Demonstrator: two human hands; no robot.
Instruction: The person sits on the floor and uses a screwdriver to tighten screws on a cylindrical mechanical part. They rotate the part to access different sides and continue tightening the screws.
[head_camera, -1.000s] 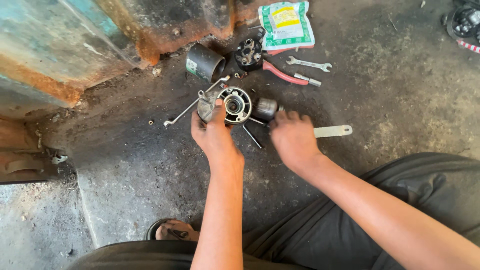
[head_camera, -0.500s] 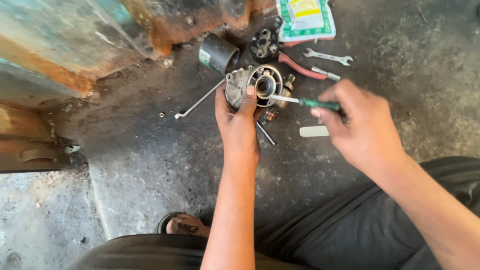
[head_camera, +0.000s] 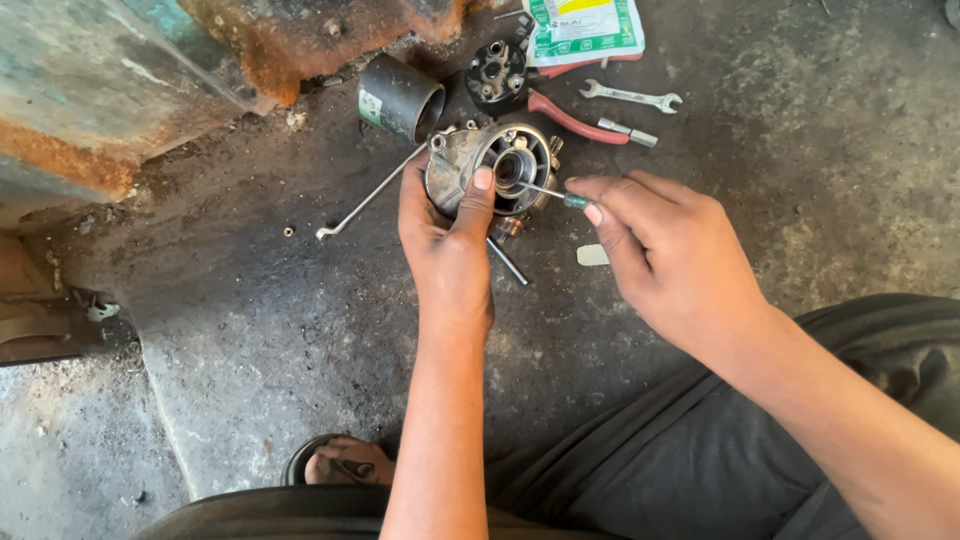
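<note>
Grey cast metal fills your left hand (head_camera: 447, 235): you hold a round motor housing (head_camera: 490, 165) just above the middle of the frame, fingers wrapped around its left side and your thumb pressed on the rim of its open centre. Your grip there is closed on the housing, which sits tilted with its bore facing up toward you.

Your right hand (head_camera: 672, 262) comes in from the right and pinches a small screwdriver with a green handle (head_camera: 550, 193) between thumb and fingertips. Its thin shaft points left, and the tip reaches into the bore of the housing.

Beside the housing, at upper centre, a dark metal cylinder (head_camera: 401, 97) lies on its side on the stained concrete floor (head_camera: 250, 330). A black round part with holes (head_camera: 496, 72) sits just right of it. Red-handled pliers (head_camera: 566, 117) and an open-ended spanner (head_camera: 630, 97) lie further right, near a white and green packet (head_camera: 585, 28) at the top edge. A bent metal rod (head_camera: 365, 198) runs from the housing down to the left. A small pale flat piece (head_camera: 592, 255) lies on the floor just below your right fingers.

Rusty, peeling metal (head_camera: 150, 70) takes up the upper left of the frame. Your sandalled foot (head_camera: 340, 465) shows at the bottom, left of your forearm.
</note>
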